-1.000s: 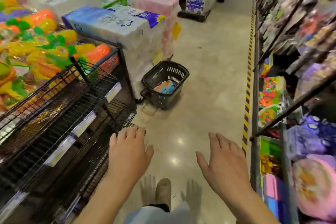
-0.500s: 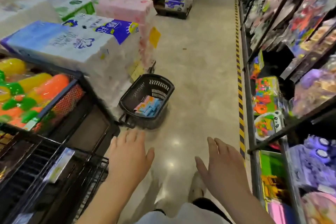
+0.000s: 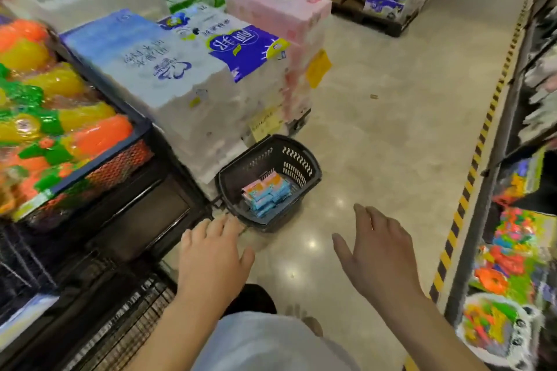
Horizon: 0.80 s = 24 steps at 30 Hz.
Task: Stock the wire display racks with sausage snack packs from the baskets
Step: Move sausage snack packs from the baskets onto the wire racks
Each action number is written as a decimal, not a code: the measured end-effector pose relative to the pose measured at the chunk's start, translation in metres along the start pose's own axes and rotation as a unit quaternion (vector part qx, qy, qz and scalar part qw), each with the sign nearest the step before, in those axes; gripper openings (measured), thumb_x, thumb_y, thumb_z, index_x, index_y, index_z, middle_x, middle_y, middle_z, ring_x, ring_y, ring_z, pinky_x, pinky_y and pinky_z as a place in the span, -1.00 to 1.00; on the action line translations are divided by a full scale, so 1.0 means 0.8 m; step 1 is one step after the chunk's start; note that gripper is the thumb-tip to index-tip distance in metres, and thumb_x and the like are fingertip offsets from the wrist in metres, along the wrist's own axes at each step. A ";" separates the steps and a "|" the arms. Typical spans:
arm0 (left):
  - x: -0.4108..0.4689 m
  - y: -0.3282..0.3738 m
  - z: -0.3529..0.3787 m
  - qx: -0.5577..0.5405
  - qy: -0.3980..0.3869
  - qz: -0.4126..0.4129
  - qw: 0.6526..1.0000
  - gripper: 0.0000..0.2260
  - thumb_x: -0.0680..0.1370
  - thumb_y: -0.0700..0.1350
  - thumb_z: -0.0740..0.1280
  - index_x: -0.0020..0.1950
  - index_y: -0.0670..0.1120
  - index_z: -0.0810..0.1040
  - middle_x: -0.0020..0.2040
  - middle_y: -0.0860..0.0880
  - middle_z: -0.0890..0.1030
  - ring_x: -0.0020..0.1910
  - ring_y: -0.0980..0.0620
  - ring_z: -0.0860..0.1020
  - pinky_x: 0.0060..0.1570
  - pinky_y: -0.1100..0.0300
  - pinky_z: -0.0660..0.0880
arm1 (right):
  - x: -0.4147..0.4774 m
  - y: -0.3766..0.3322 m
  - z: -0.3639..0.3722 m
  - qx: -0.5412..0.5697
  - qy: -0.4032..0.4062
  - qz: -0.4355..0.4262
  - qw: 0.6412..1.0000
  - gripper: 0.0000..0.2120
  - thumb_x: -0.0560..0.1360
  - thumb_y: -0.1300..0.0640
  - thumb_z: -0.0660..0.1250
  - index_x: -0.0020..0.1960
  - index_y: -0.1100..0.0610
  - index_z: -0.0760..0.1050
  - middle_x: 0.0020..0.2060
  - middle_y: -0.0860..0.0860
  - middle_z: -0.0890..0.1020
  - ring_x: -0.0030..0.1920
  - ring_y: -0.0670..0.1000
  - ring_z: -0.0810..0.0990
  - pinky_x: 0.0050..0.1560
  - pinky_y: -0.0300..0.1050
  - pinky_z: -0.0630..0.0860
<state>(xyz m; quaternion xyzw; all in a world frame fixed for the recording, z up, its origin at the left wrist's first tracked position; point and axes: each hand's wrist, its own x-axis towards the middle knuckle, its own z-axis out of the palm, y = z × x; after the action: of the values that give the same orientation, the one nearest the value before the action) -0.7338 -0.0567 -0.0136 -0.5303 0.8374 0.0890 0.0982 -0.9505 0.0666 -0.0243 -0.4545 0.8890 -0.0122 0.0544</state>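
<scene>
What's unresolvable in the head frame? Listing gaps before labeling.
1. Packs in the basket: head view, print too small and blurred to read; lower layers hidden by the top ones.
2. Wire rack: head view, cut off by the left and bottom edges, blurred; fill unknown.
3. Left hand: blur hides whether its fingertips touch the basket.
4. Right-side shelves: motion blur, goods unreadable.

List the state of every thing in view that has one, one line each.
basket: upright on the floor, open-topped, only partly filled
snack packs: stacked inside the basket, none picked up
left hand: open, empty, fingertips close to the basket's near edge
right hand: open, empty, touching nothing
wire rack: blurred, contents cannot be told
</scene>
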 end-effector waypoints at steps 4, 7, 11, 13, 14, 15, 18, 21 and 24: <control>0.068 0.007 0.000 -0.029 0.015 -0.034 0.999 -0.42 0.60 0.25 0.22 0.58 0.05 0.34 0.55 0.02 0.40 0.54 -0.09 0.33 0.54 -0.09 0.22 | 0.091 -0.003 -0.001 0.003 -0.023 -0.031 0.999 -0.32 0.61 -0.23 0.24 0.59 0.15 0.31 0.48 0.14 0.46 0.39 0.25 0.46 0.37 0.16 0.41; 0.138 0.004 -0.001 -0.041 -0.002 -0.052 0.998 -0.41 0.63 0.28 0.14 0.62 0.07 0.25 0.60 0.04 0.31 0.58 -0.05 0.25 0.56 -0.06 0.17 | 0.163 -0.019 0.012 -0.008 -0.052 -0.044 0.998 -0.32 0.61 -0.24 0.24 0.59 0.14 0.30 0.48 0.12 0.46 0.39 0.23 0.46 0.37 0.15 0.40; 0.247 -0.003 -0.004 -0.051 -0.026 -0.073 0.996 -0.39 0.61 0.28 0.21 0.59 0.03 0.30 0.58 0.00 0.36 0.55 -0.10 0.31 0.52 -0.11 0.23 | 0.248 -0.051 0.034 -0.011 -0.086 -0.048 0.995 -0.37 0.56 -0.20 0.33 0.47 0.19 0.45 0.31 0.15 0.59 0.23 0.28 0.58 0.20 0.20 0.53; 0.295 -0.005 -0.009 -0.048 -0.039 -0.071 0.996 -0.39 0.60 0.28 0.23 0.58 0.01 0.34 0.55 -0.02 0.41 0.52 -0.12 0.36 0.49 -0.15 0.28 | 0.285 -0.064 0.042 -0.015 -0.112 -0.052 0.992 -0.37 0.52 -0.23 0.25 0.39 0.21 0.52 0.21 0.17 0.65 0.11 0.29 0.63 0.08 0.21 0.59; 0.318 -0.005 -0.011 -0.041 -0.047 -0.068 0.996 -0.38 0.61 0.29 0.19 0.60 0.03 0.29 0.57 0.00 0.37 0.53 -0.10 0.33 0.52 -0.13 0.26 | 0.304 -0.072 0.044 -0.016 -0.127 -0.055 0.990 -0.34 0.51 -0.25 0.17 0.38 0.21 0.53 0.20 0.16 0.65 0.10 0.29 0.63 0.07 0.20 0.60; 0.342 -0.005 -0.010 -0.038 -0.053 -0.064 0.996 -0.38 0.63 0.30 0.15 0.62 0.04 0.24 0.59 0.02 0.32 0.56 -0.09 0.29 0.54 -0.10 0.22 | 0.324 -0.079 0.049 -0.016 -0.135 -0.061 0.989 -0.32 0.51 -0.26 0.13 0.39 0.20 0.53 0.20 0.16 0.65 0.12 0.28 0.63 0.09 0.20 0.60; 0.406 -0.003 0.003 -0.036 -0.073 -0.053 0.995 -0.39 0.64 0.28 0.12 0.63 0.04 0.19 0.62 0.01 0.26 0.59 -0.08 0.23 0.56 -0.09 0.17 | 0.389 -0.094 0.073 -0.012 -0.162 -0.069 0.984 -0.36 0.55 -0.22 0.17 0.45 0.18 0.47 0.27 0.16 0.62 0.19 0.27 0.60 0.17 0.20 0.54; 0.457 0.002 0.037 -0.034 -0.106 -0.063 0.992 -0.41 0.64 0.27 0.15 0.61 0.04 0.24 0.60 0.01 0.30 0.57 -0.08 0.26 0.55 -0.08 0.19 | 0.456 -0.101 0.107 -0.015 -0.209 -0.071 0.975 -0.36 0.64 -0.22 0.16 0.60 0.10 0.27 0.46 0.11 0.46 0.38 0.21 0.45 0.36 0.15 0.39; 0.514 0.009 0.099 -0.046 -0.153 -0.101 0.982 -0.44 0.63 0.25 0.18 0.56 0.03 0.31 0.54 0.02 0.39 0.53 -0.09 0.32 0.51 -0.07 0.21 | 0.523 -0.102 0.166 -0.021 -0.242 -0.083 0.967 -0.32 0.65 -0.27 0.08 0.65 0.06 0.12 0.55 0.06 0.33 0.48 0.16 0.33 0.44 0.08 0.30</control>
<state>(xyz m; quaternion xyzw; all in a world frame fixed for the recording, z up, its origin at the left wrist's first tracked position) -0.9070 -0.3911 -0.1964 -0.5965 0.7493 0.1973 0.2094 -1.1133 -0.3165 -0.1866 -0.5168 0.8089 0.1119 0.2570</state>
